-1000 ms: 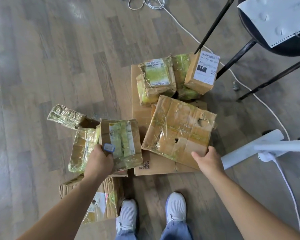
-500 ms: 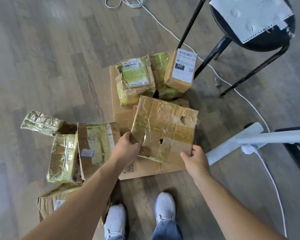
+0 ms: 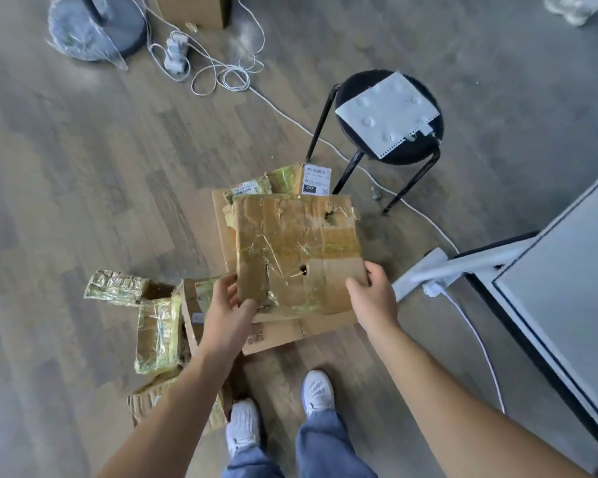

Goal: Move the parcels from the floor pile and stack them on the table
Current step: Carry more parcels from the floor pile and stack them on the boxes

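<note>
Pick-up step: a flat, tape-wrapped parcel (image 3: 297, 250) is held above the floor pile (image 3: 156, 326) on the near side of the stool (image 3: 389, 115), its near-left corner gripped by the curled fingers of the left hand (image 3: 232, 305) and its near-right corner pinched between thumb and fingers of the right hand (image 3: 373, 298). The next move is judged to call for a level carry to the bench (image 3: 567, 288), seen to the near right of the stool, with the torn cardboard kept supported. Only "247" is legible, on the white label of a small parcel (image 3: 316, 182) just beside the stool's leg; other print is too small to be read.
</note>
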Available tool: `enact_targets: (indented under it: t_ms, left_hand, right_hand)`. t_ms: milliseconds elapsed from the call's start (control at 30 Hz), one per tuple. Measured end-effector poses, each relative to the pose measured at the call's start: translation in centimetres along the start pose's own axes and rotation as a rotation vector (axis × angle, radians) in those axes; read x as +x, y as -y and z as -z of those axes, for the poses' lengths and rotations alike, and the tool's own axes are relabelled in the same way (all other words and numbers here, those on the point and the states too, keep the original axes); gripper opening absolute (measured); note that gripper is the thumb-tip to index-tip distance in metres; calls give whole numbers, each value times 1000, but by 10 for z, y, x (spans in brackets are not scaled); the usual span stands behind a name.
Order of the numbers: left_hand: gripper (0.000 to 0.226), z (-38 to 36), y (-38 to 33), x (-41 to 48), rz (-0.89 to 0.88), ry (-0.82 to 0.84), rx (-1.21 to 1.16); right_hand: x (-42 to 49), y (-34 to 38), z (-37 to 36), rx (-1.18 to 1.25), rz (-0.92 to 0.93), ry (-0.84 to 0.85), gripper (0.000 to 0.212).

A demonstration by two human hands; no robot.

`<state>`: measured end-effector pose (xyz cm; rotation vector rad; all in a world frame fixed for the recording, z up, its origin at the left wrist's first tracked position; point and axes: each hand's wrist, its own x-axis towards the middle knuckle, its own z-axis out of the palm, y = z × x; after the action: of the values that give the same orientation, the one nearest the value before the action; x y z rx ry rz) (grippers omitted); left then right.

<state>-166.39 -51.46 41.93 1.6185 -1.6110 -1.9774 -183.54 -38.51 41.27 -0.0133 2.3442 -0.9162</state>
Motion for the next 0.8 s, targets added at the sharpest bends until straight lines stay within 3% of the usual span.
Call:
enact_targets:
  t_ms: [100,233,367,500,800]
  left_hand:
    - [43,45,-51,-56,-92,-33,-49]
    - [54,93,-111,-128,-229,-49,-92]
    - [46,108,-177,-178,-416,1,-141]
    - [52,88,-241,-220,-586,69,-146]
    - [105,-9,-310,-340,-1012,602,188]
  right_hand:
    - [-62,61,27,42,111,1,34]
    - [-148,121,68,132,270,20,9]
    - [-212,169,122,224,374,-18,36]
    - [-253,200,203,255,492,-115,45]
    - [-319,174,389,509,382,-520,50]
